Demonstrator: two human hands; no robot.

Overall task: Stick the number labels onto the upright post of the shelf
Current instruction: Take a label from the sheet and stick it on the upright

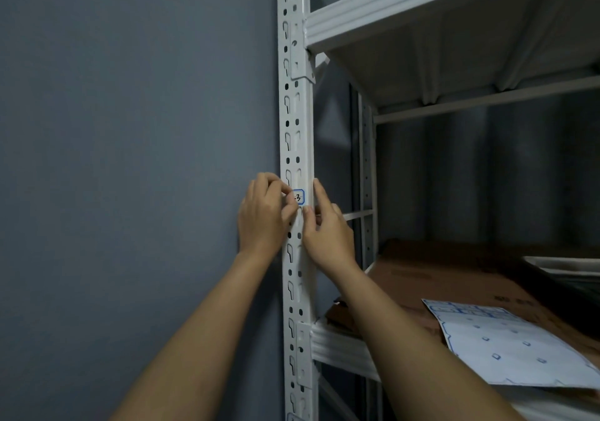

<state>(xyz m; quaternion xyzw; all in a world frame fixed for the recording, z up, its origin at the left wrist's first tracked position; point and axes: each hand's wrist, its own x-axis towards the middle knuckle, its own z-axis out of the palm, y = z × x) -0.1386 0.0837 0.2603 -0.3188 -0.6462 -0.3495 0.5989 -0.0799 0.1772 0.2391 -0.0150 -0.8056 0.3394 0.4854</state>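
Person's body in view: two forearms w/ hands, nothing else. Left hand (263, 214) and right hand (326, 230) both bare, no gloves. No rings visible on the fingers (319, 195) that show; fingernails short, unpainted as far as can be told. Wrists bare: no watch, band or bracelet seen. Both forearms uncovered all the way to the bottom edge of the frame, so no sleeve or cuff is in view; whatever is worn higher up can't be told. Rest of the body is out of frame. Lighting dim, fine detail soft.
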